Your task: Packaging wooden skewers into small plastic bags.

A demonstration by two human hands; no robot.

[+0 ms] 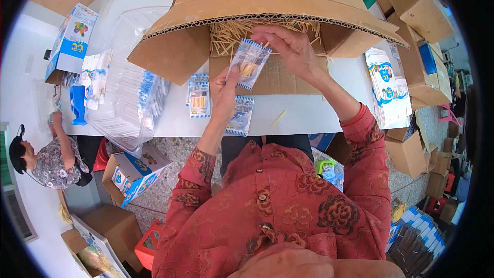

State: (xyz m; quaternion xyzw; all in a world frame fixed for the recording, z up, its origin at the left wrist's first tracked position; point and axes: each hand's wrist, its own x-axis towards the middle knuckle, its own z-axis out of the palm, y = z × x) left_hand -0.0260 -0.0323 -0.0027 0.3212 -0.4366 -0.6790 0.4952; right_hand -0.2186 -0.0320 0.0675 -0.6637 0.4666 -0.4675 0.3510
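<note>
My left hand [225, 99] grips a small clear packet [252, 67] with blue-and-white print, thumb across its front. Thin pale sticks show inside it. Over the packet's upper end, my right hand [294, 51] has its fingers bent together, with pale stick ends by the fingertips. Just behind both hands lies a heap of loose sticks [225, 36] in an open cardboard carton [278, 2] resting on its side. One filled packet [199, 104] lies left of my left wrist, and another packet [240, 116] is beside it. A single stick [279, 118] rests on the white table [309, 118].
Left on the table stands a clear plastic bin [123, 82] with many packets. Flat printed boxes [383, 85] are stacked at the right. Below the table's left edge sits an open carton [136, 172]. Another person [56, 157] works at the far left.
</note>
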